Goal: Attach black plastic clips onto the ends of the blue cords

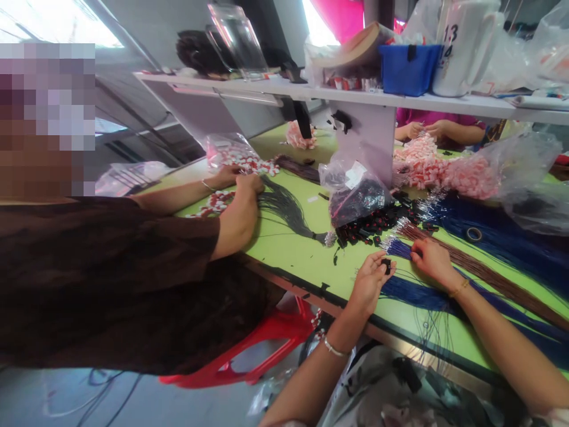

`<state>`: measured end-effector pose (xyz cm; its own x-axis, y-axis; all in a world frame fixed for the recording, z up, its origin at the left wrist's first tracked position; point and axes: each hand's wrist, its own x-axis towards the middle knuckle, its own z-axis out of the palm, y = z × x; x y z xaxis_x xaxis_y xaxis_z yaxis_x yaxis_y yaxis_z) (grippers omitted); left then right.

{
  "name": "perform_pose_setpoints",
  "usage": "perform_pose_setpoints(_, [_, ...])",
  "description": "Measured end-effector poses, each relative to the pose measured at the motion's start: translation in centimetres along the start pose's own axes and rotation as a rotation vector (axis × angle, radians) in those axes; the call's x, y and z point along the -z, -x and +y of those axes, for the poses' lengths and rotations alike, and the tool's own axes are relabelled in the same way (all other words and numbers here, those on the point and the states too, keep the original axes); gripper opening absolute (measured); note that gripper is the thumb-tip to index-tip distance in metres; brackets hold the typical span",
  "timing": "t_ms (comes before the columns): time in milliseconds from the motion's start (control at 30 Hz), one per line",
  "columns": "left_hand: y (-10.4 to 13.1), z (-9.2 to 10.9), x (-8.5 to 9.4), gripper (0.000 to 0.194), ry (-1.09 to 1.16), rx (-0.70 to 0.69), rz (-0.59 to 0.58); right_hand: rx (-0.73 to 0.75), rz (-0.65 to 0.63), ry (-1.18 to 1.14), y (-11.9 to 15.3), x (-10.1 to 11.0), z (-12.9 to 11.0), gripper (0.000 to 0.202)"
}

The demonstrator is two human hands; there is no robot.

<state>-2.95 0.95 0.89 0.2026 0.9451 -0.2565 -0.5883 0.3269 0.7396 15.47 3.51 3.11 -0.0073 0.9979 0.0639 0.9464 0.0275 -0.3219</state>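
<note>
My left hand (367,281) is closed, pinching a small black plastic connector (386,266) between thumb and fingers above the table's front edge. To its right, my right hand (432,261) lies curled over a bundle of blue wires (400,248) with bare silvery ends, its thumb and forefinger pinched on them. A bundle of brown wires (471,261) runs behind that hand. Dark blue wires (413,294) spread below both hands, some hanging over the edge. Just beyond my hands is a heap of black connectors (367,228).
At the left, a co-worker (178,284) handles dark wires (288,207) beside red-and-white connectors (216,203). Plastic bags (355,190), pink connectors (466,172) and a tape roll (473,235) lie on the green table (288,261). A shelf (275,89) crosses above; a red stool (267,344) stands below.
</note>
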Motion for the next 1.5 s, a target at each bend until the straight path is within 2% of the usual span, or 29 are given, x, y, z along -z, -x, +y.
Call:
perform_pose_setpoints(100, [-0.6,-0.8,0.1,0.028,0.034,0.035,-0.007,0.009,-0.061,0.052,-0.2,-0.4,0.5,0.012])
perform_pose_setpoints(200, [-1.0,-1.4,0.5,0.025,0.047,0.063,-0.016,0.031,-0.064,0.063,-0.1,-0.8,0.5,0.013])
perform_pose_setpoints(400, [-0.9,-1.6,0.9,0.025,0.049,0.065,-0.040,0.090,-0.093,0.040,-0.5,-0.6,1.4,0.013])
perform_pose_setpoints(567, [-0.9,-1.7,1.0,0.028,0.051,0.070,-0.039,0.172,0.040,0.021,-0.4,0.2,1.4,0.015])
perform_pose_setpoints(867, [-0.7,-1.9,1.1,0.028,0.072,0.045,-0.063,0.260,0.007,-0.542,-2.5,-0.4,-3.2,0.010])
perform_pose_setpoints(1100, [-0.7,-2.1,1.2,0.029,0.096,0.034,-0.082,0.161,-0.104,-0.739,0.5,-1.2,-2.4,0.006])
perform_pose_setpoints(1267, [-0.6,-1.8,1.1,0.029,0.093,0.045,-0.083,0.156,-0.107,-0.700,2.4,-2.3,-2.4,0.010])
perform_pose_setpoints(1500, [-0.6,-1.6,1.2,0.028,0.097,0.052,-0.098,0.153,-0.086,-0.658,2.8,-2.8,-2.5,0.011])
